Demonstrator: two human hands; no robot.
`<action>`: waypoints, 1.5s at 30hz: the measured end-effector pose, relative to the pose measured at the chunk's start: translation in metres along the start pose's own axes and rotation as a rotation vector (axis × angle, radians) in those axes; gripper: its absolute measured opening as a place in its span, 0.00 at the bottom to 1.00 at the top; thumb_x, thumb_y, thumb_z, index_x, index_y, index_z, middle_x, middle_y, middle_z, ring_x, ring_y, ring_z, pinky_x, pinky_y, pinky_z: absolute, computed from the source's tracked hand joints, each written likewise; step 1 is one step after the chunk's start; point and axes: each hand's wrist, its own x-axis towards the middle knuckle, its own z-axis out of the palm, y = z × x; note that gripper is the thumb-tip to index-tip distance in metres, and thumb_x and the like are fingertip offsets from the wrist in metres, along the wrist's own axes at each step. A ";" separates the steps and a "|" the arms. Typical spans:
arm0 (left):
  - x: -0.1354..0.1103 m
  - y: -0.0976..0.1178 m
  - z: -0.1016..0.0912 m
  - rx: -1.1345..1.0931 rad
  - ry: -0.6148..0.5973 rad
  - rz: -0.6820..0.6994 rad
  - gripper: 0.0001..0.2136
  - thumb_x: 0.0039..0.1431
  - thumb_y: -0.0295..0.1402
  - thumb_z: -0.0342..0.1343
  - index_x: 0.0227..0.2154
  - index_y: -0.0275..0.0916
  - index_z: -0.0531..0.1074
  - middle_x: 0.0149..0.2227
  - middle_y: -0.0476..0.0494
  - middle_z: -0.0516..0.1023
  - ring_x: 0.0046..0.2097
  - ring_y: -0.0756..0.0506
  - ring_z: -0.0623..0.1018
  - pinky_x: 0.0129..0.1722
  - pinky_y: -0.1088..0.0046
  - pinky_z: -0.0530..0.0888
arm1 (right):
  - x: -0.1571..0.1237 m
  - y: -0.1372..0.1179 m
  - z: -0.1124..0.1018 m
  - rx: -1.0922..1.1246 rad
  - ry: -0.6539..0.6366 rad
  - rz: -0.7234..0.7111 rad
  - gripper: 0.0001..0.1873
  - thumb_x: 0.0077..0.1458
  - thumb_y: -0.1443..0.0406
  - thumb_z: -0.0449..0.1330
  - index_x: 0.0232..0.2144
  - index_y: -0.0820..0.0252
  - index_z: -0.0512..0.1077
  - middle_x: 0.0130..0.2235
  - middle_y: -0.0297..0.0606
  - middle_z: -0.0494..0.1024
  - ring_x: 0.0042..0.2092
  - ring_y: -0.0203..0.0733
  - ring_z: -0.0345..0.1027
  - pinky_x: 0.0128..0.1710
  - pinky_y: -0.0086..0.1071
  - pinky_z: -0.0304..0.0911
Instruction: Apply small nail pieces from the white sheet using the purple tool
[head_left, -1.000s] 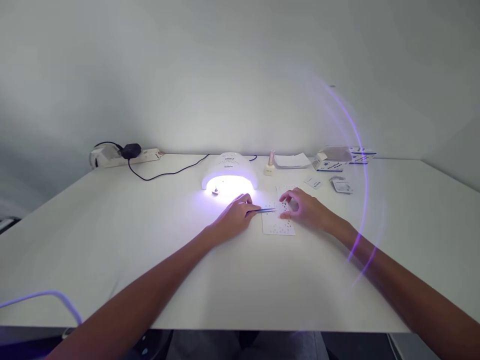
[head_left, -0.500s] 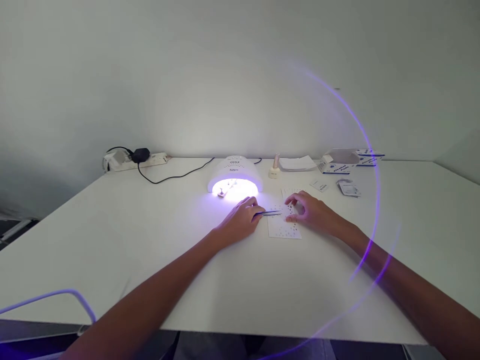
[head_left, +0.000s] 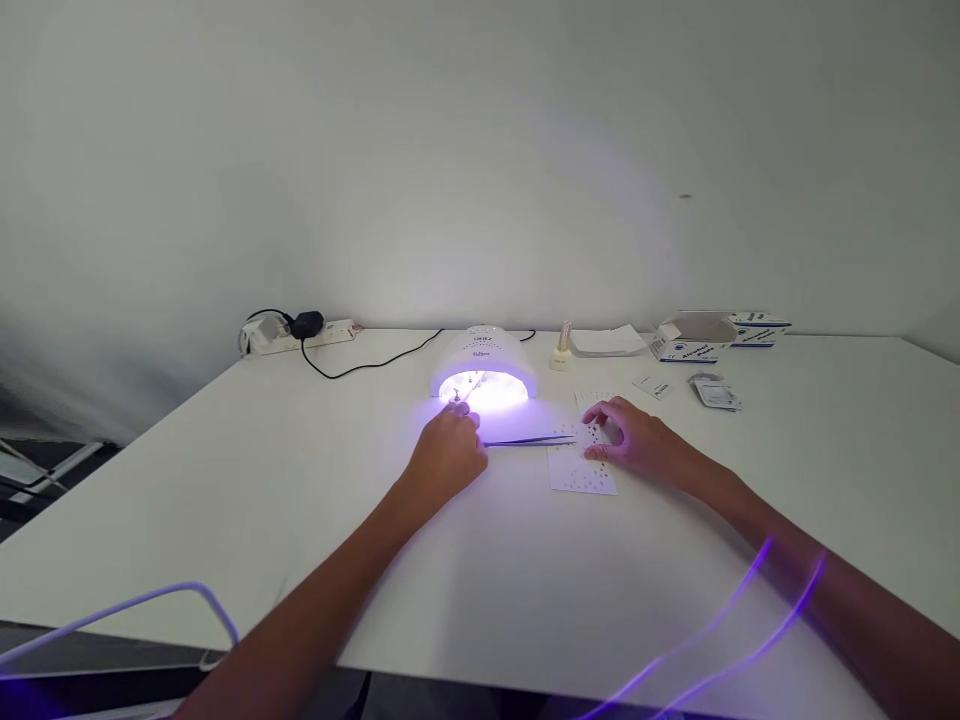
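Observation:
My left hand (head_left: 448, 446) is at the front of the glowing white nail lamp (head_left: 487, 350), fingers bent and drawn together on the base of a small stand (head_left: 456, 398) at the opening. What exactly they grip is partly hidden. Beside this hand, the metal tweezers (head_left: 529, 441) lie nearly level, tips over the sheet of small stickers (head_left: 582, 480); their near end meets the hand's edge. My right hand (head_left: 630, 432) rests at the sheet's right side, thumb and fingers curved apart with a gap between them. It covers part of the sheet.
Behind the sheet stand a polish bottle (head_left: 561, 350) and white papers (head_left: 607, 341). Small packets (head_left: 716, 391), a card (head_left: 652, 386) and an open alcohol-pad box (head_left: 694, 345) are at the right. A power strip (head_left: 334, 333) and black cord (head_left: 375, 365) lie at the left.
My left hand has moved left from the tweezers to the lamp's opening, while the tweezers' tips stay over the sheet. My right hand has hardly moved. The view has shifted slightly.

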 end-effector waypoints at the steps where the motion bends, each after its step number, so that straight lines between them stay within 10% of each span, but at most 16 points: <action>1: -0.002 -0.006 0.001 0.013 -0.005 -0.044 0.12 0.52 0.22 0.47 0.31 0.34 0.76 0.43 0.35 0.77 0.47 0.40 0.75 0.45 0.65 0.74 | 0.000 0.001 0.001 0.003 -0.001 0.001 0.20 0.48 0.50 0.63 0.43 0.48 0.71 0.45 0.36 0.72 0.36 0.43 0.70 0.32 0.35 0.64; 35: 0.012 -0.036 0.023 0.016 0.065 -0.018 0.09 0.51 0.21 0.46 0.32 0.33 0.70 0.39 0.33 0.68 0.43 0.39 0.67 0.42 0.60 0.69 | 0.003 0.005 0.004 -0.008 0.020 -0.007 0.21 0.47 0.48 0.64 0.42 0.47 0.71 0.44 0.36 0.72 0.36 0.43 0.70 0.32 0.35 0.64; 45: 0.013 0.027 0.006 -0.150 -0.050 0.318 0.13 0.61 0.32 0.48 0.44 0.39 0.74 0.44 0.40 0.74 0.50 0.40 0.71 0.51 0.59 0.68 | -0.003 -0.008 -0.003 0.021 0.004 0.021 0.19 0.49 0.51 0.64 0.42 0.49 0.71 0.45 0.37 0.72 0.37 0.43 0.69 0.32 0.35 0.63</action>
